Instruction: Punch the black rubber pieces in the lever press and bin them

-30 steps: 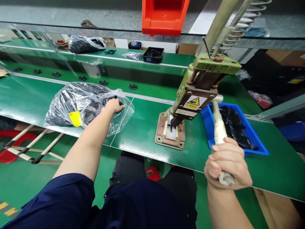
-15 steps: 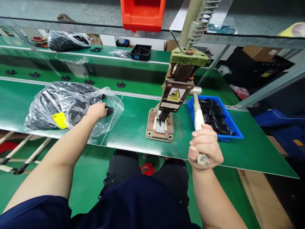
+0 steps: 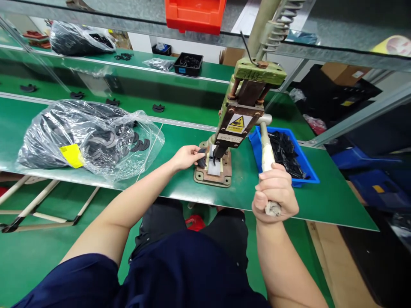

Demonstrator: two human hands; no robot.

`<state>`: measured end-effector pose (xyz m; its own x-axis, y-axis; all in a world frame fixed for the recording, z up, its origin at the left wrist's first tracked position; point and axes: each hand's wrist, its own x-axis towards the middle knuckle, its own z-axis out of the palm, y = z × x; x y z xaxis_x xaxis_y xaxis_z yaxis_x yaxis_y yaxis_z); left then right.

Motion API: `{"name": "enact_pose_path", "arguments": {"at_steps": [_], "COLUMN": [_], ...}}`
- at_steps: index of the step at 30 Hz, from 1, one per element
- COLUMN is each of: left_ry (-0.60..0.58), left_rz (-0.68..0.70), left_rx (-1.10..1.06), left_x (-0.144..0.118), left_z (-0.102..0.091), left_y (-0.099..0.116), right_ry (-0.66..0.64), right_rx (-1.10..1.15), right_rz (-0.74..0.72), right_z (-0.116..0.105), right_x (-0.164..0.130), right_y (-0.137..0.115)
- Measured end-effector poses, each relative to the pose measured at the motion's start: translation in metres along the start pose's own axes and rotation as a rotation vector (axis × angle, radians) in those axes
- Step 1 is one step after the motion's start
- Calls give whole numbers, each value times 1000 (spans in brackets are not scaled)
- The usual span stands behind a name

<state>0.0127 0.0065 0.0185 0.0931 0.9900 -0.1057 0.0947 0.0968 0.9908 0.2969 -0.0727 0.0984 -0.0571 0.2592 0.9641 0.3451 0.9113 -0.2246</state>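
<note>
Blue bin (image 3: 303, 155) partly behind lever (image 3: 267, 152) | clear bag (image 3: 58, 124) left | left hand (image 3: 186, 157) pinching black part (image 3: 201, 160), seemingly curved | right hand (image 3: 276, 194) clenching lever

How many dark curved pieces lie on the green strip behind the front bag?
4: leftmost piece, behind the left end of the bag; second piece and third piece, behind its middle; rightmost piece, behind its right end. Others may be hidden by bag or press.

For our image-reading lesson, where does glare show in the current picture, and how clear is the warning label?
Head view: bright streaks on the clear plastic bag; head view: pale sheen on the green bench, near its front edge; head view: the warning label shows a distinct triangle, but lettering too small to read.
</note>
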Motion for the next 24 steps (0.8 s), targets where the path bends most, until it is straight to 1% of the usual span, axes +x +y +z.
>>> {"name": "enact_pose_path", "arguments": {"at_steps": [3, 7, 11, 14, 18, 24], "left_ry": [-6, -23, -40, -62, -40, -61], "left_rz": [21, 36, 29, 33, -1, -48], "left_rx": [50, 113, 186, 231, 196, 30], "left_x": [14, 25, 24, 20, 18, 18], "left_z": [11, 11, 5, 5, 7, 11], "left_y": [1, 3, 7, 5, 0, 0], "right_ry": [4, 17, 19, 34, 45, 28], "right_rx": [-4, 1, -13, -13, -2, -8], "right_rz": [-6, -8, 12, 23, 13, 8], "right_z": [0, 1, 1, 2, 2, 1], "right_x": [0, -1, -2, -1, -2, -3], "right_y": [-1, -1, -1, -2, -1, 0]}}
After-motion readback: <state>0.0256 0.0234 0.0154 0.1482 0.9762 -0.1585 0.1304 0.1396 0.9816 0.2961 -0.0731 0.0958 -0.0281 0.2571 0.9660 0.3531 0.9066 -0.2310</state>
